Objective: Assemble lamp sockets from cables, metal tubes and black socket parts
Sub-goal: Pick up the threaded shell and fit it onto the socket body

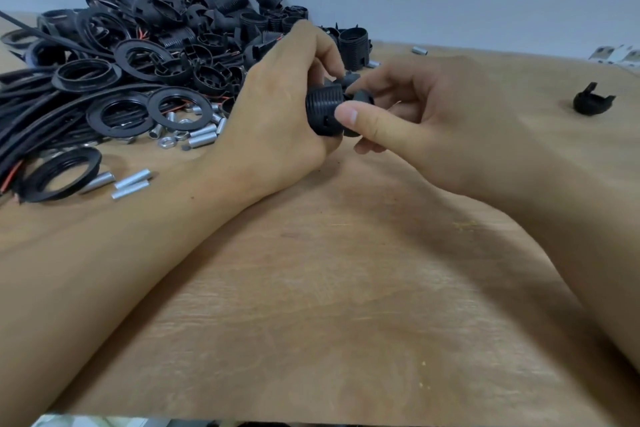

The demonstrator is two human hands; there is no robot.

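My left hand (pixel 277 104) is curled round a threaded black socket body (pixel 323 109), holding it just above the wooden table (pixel 346 288), ribbed side facing me. My right hand (pixel 433 121) meets it from the other side: the thumb (pixel 360 116) presses flat against the socket's end, and the other fingers curl behind a smaller black socket part (pixel 360 97) that sits right against the body. How those hidden fingers grip it I can't tell, but the piece is pinched between them and the thumb. Both forearms rest on the table.

Off to my left sits the big heap of black socket parts (pixel 194 28), with threaded barrels on top and flat rings (pixel 180 109) spilling towards me. Black cables (pixel 34 114) run out of the pile to the left edge, red wire showing at their ends. Short metal tubes (pixel 202 136) lie scattered at the foot of the heap with a few nuts (pixel 167 141), and three more tubes (pixel 131 184) lie beside a lone ring (pixel 60 173) nearer me. Far right, a single black cap piece (pixel 592 103) lies well apart from everything.
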